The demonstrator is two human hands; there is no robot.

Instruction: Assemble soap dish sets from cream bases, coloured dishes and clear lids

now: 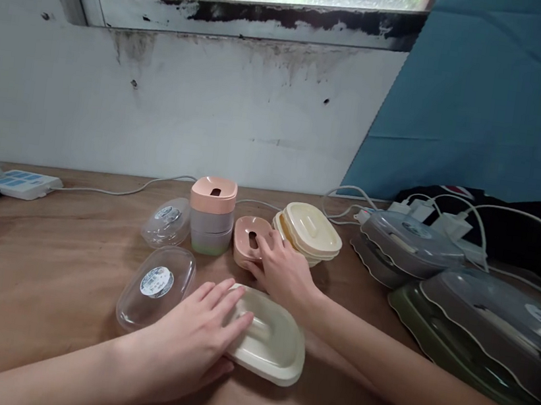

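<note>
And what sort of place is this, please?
Probably a simple indoor workspace, though whether home or workshop is unclear: a wooden tabletop, a worn window frame above and a cabled power strip suggest it.

Shabby room, home or workshop, I can't tell: flaking window frame point(261, 23) at twelve, blue sheet point(483, 104) at two.

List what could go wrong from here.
1. The right hand is at the small pink container, close beside the tall stack; a sideways knock might topple it.
2. The cream stack looks askew and could slide if the right hand bumps it.
3. The left hand, on the near cream piece, might nudge the labelled clear piece nearby.
</note>
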